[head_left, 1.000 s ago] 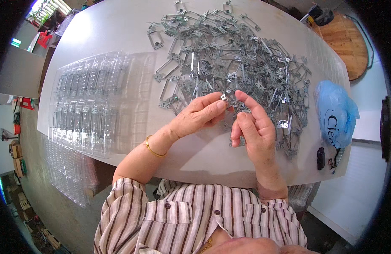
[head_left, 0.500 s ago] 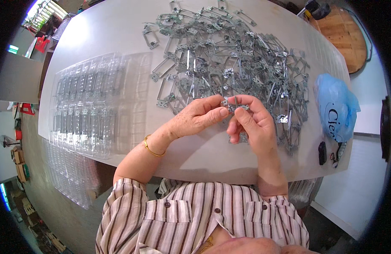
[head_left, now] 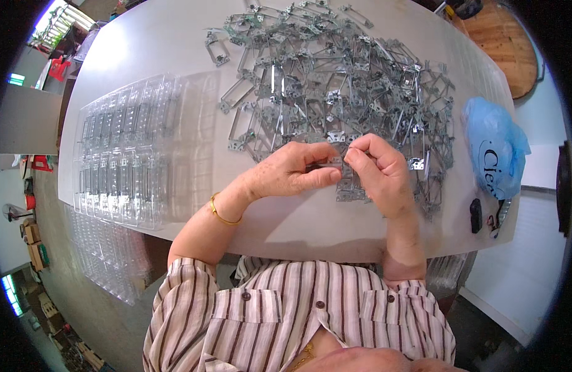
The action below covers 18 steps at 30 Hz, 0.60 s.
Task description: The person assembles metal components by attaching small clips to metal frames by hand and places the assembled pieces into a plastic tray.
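Observation:
Over the near edge of a heap of thin grey metal bracket frames, my left hand holds a metal bracket between thumb and curled fingers. Most of that piece is hidden by the fingers. Just to its right, my right hand is closed, thumb and forefinger pinched together. Whatever sits in that pinch is too small or too covered to make out. The two hands are close together, with a narrow gap between their fingertips. More brackets from the heap show below and behind them.
A clear plastic tray with metal pieces in its slots lies on the white table at left. More clear trays are stacked below the table's left edge. At right are a blue plastic bag and a small black object.
My right fingertips have drawn slightly away from the bracket, and the right fingers have curled in tighter. My left hand stays nearly in place. The view has shifted a little.

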Each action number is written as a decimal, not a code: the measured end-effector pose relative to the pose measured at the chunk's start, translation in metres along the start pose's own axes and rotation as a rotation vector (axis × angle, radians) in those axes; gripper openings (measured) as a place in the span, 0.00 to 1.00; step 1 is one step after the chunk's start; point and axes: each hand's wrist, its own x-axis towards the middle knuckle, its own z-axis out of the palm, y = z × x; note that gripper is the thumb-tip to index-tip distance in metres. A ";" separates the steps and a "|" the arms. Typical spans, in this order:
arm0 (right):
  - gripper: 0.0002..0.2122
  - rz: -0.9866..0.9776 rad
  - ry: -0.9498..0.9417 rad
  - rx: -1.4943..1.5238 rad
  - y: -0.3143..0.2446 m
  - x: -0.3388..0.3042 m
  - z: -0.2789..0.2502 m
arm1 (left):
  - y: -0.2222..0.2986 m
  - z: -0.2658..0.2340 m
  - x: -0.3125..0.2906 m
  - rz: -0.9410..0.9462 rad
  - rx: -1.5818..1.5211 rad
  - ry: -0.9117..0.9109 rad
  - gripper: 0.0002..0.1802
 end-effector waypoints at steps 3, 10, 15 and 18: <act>0.06 0.000 0.062 0.023 0.001 0.002 -0.001 | 0.007 0.004 -0.002 0.040 0.045 -0.051 0.22; 0.06 -0.143 0.299 0.317 0.001 0.008 -0.005 | 0.005 0.006 -0.003 -0.050 -0.445 -0.042 0.26; 0.06 -0.008 0.118 0.302 0.002 0.002 0.001 | -0.003 0.001 -0.002 -0.127 -0.759 0.021 0.32; 0.05 -0.076 0.018 0.234 0.008 0.001 0.005 | -0.006 0.002 0.001 -0.121 -0.794 0.073 0.32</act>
